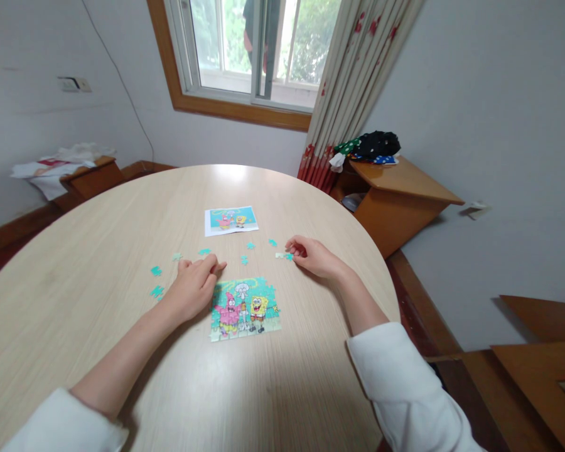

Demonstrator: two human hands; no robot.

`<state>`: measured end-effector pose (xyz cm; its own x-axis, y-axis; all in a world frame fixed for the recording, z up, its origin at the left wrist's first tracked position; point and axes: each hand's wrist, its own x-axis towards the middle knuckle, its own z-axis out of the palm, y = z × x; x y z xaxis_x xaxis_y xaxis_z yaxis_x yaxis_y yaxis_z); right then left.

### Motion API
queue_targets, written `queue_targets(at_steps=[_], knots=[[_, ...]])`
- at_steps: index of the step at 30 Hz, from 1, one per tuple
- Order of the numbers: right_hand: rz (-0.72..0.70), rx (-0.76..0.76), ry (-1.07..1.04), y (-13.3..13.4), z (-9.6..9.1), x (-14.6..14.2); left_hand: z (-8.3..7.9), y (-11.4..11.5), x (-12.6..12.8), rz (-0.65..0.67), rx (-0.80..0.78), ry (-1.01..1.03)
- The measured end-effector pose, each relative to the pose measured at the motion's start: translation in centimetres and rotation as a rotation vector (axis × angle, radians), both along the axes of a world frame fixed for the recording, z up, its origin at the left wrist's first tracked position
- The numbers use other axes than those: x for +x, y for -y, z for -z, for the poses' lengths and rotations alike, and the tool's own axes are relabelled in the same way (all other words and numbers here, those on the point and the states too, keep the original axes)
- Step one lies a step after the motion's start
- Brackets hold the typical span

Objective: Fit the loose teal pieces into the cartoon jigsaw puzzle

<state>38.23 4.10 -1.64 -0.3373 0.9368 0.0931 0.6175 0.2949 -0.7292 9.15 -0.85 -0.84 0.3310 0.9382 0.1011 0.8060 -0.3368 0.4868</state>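
Note:
A mostly assembled cartoon jigsaw puzzle (245, 311) lies flat on the table, with a ragged edge of tabs at its upper right. My left hand (195, 282) rests over its upper left corner, index finger stretched out and the other fingers loosely bent, with nothing seen in it. Beyond the puzzle on the right, my right hand (313, 256) has its fingers curled and its thumb at a teal puzzle piece (289, 257). Beside that lies a pale piece (279, 255). Loose teal pieces, such as one puzzle piece (244, 260), lie between my hands.
A printed reference picture (233, 220) lies farther back on the round table (122, 226). More loose pieces (156, 292) lie left of my left hand. Behind the table are a window (258, 50), a curtain (343, 81) and a wooden cabinet (395, 194) with cloths on top.

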Motion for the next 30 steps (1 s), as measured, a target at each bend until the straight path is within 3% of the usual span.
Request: queue_targets(at_steps=[8, 13, 20, 30], knots=[[0.028, 0.162, 0.064, 0.0, 0.1, -1.3, 0.0, -0.1, 0.0, -0.005, -0.008, 0.015], [-0.054, 0.289, 0.040, 0.6, 0.1, -4.4, -0.1, -0.1, 0.1, -0.018, -0.007, -0.003], [-0.063, 0.339, 0.224, 0.6, 0.3, -8.3, 0.0, -0.1, 0.3, -0.030, 0.018, -0.050], [-0.008, 0.202, 0.311, 0.8, 0.3, -10.0, 0.4, 0.4, 1.0, -0.071, 0.078, -0.147]])
